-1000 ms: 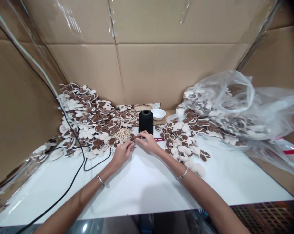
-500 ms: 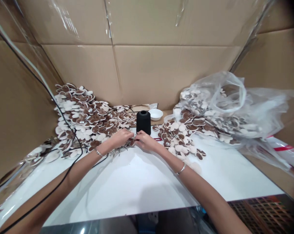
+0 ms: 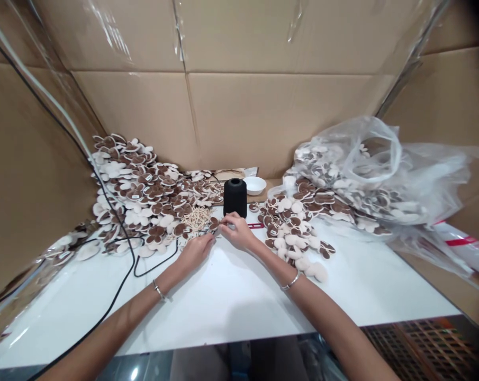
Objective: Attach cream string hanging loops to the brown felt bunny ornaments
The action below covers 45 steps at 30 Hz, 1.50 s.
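Observation:
My right hand [image 3: 239, 232] pinches the edge of a small brown flower-shaped plush piece [image 3: 214, 224] just in front of a black cone-shaped spool [image 3: 235, 198]. My left hand [image 3: 196, 252] is closed, palm toward the table, a little below and left of that piece. Whatever sits between its thumb and finger is too small to make out. A tangle of cream cords [image 3: 197, 218] lies just beyond my left hand. Close to the right hand's knuckles, a flat red object [image 3: 256, 226] rests on the white tabletop [image 3: 231, 301].
A large heap of brown and white plush pieces [image 3: 139, 185] stands at left. Another pile [image 3: 290, 225] lies right of the spool, by a clear plastic bag [image 3: 382, 164]. Behind is a white bowl [image 3: 255, 186]. A black cable [image 3: 122, 275] crosses the left side; cardboard walls [image 3: 287, 111] enclose the table.
My left hand has drawn back toward me and down from the right hand, uncovering the cream cords and the brown piece. The right hand has stayed nearly in place.

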Motion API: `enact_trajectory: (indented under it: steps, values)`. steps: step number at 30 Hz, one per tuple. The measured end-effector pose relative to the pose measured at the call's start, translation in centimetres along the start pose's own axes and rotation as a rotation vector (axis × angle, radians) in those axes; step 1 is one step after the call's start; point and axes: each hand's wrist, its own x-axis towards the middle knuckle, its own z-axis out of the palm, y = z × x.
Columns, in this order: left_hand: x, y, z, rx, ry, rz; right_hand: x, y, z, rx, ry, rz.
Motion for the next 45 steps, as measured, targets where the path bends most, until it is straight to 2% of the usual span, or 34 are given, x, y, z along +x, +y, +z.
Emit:
enact_trajectory:
  steps: [6, 11, 16, 19, 22, 25, 27, 30, 34, 39, 45]
  values:
    - [0.4, -0.2, 0.2, -0.247, 0.130, -0.178, 0.0, 0.0, 0.1, 0.034, 0.012, 0.023]
    - [1.5, 0.1, -0.1, -0.620, 0.083, -0.303, -0.1, -0.4, -0.1, 0.048, -0.003, 0.061]
    - [2.2, 0.4, -0.2, -0.754, 0.024, -0.419, 0.0, -0.7, -0.3, 0.087, 0.003, 0.103]
    - [3.1, -0.3, 0.1, -0.771, -0.012, -0.412, 0.1, -0.6, -0.2, 0.118, -0.002, 0.134]
    - [4.3, -1.2, 0.1, -0.695, 0.021, -0.324, 0.1, -0.4, -0.1, 0.123, -0.029, 0.123]
    - [5.6, -1.9, -1.2, -0.569, 0.072, -0.206, 0.0, -0.3, -0.1, 0.077, -0.059, 0.085]
    - [6.3, -2.1, -2.7, -0.317, 0.092, 0.043, 0.0, -0.2, -0.2, 0.031, -0.099, 0.029]
    - [7.3, -1.6, -4.8, 0.078, 0.008, 0.400, 0.0, -0.2, -0.4, -0.052, -0.179, -0.076]
    - [7.6, 0.0, -5.8, 0.443, -0.109, 0.702, 0.1, 0.2, 0.0, -0.153, -0.207, -0.161]
    - [6.1, 1.7, -5.4, 0.656, -0.131, 0.822, 0.0, 0.5, 0.8, -0.204, -0.139, -0.183]
    - [3.3, 2.3, -4.5, 0.672, -0.035, 0.787, -0.4, -0.3, 0.8, -0.155, -0.118, -0.131]
